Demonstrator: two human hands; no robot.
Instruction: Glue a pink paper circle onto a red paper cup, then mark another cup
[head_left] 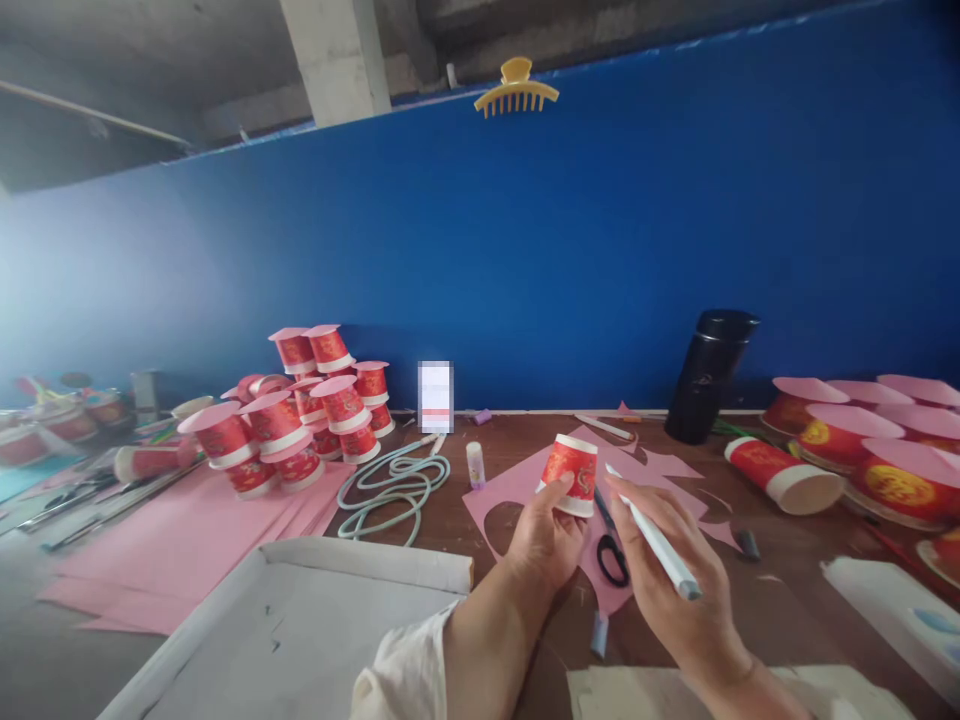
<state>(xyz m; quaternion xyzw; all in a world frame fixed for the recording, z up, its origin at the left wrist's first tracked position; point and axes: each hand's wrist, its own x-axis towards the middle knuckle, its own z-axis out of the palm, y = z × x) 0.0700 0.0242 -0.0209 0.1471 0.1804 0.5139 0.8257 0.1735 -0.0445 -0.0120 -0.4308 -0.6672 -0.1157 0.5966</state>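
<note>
A red paper cup with a white rim (576, 468) is in my left hand (550, 535), whose fingers are wrapped round its lower side. My right hand (667, 570) is just to the right of the cup, closed round a white pen (660, 545). The pen's tip points up and left toward the cup, with a small gap between them. Beneath both hands lies a pink paper sheet (501, 490) with round cut-outs. Scissors with black handles (613, 560) rest on it, partly hidden between my hands.
Stacked red cups with pink discs (341, 405) stand left, beside pink sheets (187, 550) and a coiled cable (394, 490). A glue stick (475, 465) stands mid-table. A black bottle (709, 378), a lying cup (784, 475) and more cups (904, 480) are right. A blue wall (525, 250) rises behind.
</note>
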